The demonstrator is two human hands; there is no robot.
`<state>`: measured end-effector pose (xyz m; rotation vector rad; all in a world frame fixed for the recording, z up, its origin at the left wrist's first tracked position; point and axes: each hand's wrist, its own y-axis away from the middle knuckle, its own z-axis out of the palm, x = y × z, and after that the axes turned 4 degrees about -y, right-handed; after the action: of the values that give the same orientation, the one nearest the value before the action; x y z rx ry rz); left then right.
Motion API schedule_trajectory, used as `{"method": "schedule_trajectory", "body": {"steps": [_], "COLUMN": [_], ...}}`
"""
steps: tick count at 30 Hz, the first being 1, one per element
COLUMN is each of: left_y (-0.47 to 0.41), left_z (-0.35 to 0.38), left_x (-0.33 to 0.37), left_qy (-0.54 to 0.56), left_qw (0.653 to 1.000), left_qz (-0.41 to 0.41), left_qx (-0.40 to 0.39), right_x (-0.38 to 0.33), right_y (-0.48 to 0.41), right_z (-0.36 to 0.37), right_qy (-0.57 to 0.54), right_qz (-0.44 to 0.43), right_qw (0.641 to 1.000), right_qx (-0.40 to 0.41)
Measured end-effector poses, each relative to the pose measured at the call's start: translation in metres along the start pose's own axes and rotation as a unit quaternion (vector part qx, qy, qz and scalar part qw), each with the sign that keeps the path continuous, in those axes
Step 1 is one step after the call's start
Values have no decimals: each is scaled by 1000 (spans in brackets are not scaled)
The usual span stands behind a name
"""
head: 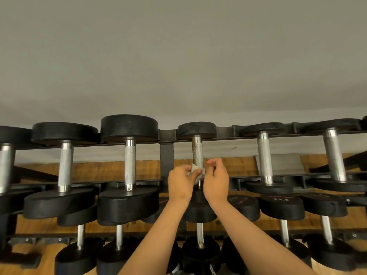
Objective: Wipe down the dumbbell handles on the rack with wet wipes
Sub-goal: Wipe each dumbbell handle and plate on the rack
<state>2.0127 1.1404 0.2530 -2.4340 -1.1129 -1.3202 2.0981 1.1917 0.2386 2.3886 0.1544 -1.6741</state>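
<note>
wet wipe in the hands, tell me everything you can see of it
The wet wipe is a small white sheet crumpled into a wad. It is held against the lower part of the knurled steel handle of the middle dumbbell in the upper row. The left hand pinches its left side; the right hand, fingers curled, meets its right edge, but whether it pinches there is unclear. A loose corner hangs below.

One head-worn wide-angle view here: it looks forward and a touch downward, close in on the dumbbell rack (166,153), the plain wall (178,56) filling the upper half.
</note>
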Motion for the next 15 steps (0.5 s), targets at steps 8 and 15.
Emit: {"method": "schedule_trajectory", "body": {"steps": [8,15], "left_y": [-14,-20], "left_z": [5,8], "left_x": [15,23], "left_qy": [119,182], "left_qw": [992,975], "left_qz": [-27,-84], "left_qx": [20,91], "right_x": [0,-2], "right_y": [-1,-1], "right_z": [2,2], "right_qy": [3,8], "right_qz": [0,-3], "right_qw": [1000,1000], "right_qx": [9,15]}}
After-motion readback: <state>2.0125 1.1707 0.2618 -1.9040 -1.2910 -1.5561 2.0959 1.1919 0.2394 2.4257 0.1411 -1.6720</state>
